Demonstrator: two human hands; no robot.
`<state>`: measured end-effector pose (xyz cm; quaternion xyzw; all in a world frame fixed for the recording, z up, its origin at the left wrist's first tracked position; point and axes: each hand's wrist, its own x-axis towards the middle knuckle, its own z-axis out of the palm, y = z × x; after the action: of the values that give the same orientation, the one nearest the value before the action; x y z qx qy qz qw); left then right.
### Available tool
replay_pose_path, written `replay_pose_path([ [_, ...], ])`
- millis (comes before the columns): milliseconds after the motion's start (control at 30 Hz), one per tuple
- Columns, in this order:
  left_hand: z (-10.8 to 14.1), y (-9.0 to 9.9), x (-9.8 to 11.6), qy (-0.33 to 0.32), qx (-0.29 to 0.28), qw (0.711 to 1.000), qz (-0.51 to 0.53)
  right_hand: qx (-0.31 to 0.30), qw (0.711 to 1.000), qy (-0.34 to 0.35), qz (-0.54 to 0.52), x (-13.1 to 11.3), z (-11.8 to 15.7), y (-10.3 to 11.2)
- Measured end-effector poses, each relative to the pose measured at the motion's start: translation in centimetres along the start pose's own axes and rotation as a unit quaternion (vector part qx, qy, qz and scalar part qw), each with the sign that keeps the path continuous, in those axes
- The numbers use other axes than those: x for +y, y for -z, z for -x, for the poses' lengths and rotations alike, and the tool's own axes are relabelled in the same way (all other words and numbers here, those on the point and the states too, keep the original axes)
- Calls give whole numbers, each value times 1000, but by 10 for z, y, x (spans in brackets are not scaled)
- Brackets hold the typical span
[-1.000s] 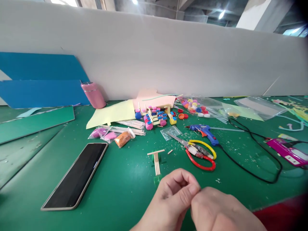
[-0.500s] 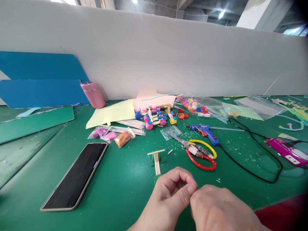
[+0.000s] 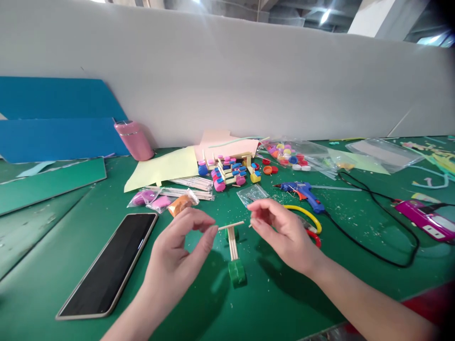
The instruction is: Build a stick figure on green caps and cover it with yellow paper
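Stick frame (image 3: 233, 248) sits on green table (image 3: 284, 310), left hand (image 3: 181, 253) and right hand (image 3: 286, 237) apart flanking it, can't tell grip, phone (image 3: 110, 265) left of it, hand-blocked scissors (image 3: 310, 214) and glue gun (image 3: 302, 190) right, white partition (image 3: 227, 80) behind.

A phone (image 3: 108, 265) lies dark-screened on the green bench (image 3: 31, 293), face up. Farther back, a pink tumbler (image 3: 134, 141) stands just beside two blue boards (image 3: 57, 137), before a white partition (image 3: 227, 80). A magenta power strip (image 3: 421, 220) sits at the far right; the blurred red patch (image 3: 430, 296) below it is perhaps cloth.
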<state>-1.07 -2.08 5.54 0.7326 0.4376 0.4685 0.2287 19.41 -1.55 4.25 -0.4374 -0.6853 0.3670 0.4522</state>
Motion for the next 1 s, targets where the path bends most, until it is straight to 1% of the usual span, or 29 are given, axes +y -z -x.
replay_pose_path([
  [33, -3, 0, -7, -22, -10, 999, -44, 1, 1000, 2, 18, 5, -5, -4],
  [100, -6, -4, -18, -45, -44, 992, -109, 7, 999, 8, 45, 13, -12, -11],
  [200, -5, -13, -33, -83, -83, 978, -170, 28, 998, 18, 61, 24, -14, -16],
  [333, 0, -19, -48, -135, -71, 970, -189, 38, 997, 35, 56, 36, -10, -19],
  [500, 4, -21, -56, -174, -67, 966, -181, 22, 997, 60, 44, 45, -8, -22],
  [600, 5, -22, -57, -170, -56, 969, -169, 12, 997, 67, 46, 47, -8, -22],
  [733, 5, -25, -57, -138, -43, 981, -130, -1, 996, 63, 55, 47, -9, -22],
  [1000, 4, -30, -58, -98, -53, 990, -88, -13, 997, 55, 60, 47, -10, -22],
])
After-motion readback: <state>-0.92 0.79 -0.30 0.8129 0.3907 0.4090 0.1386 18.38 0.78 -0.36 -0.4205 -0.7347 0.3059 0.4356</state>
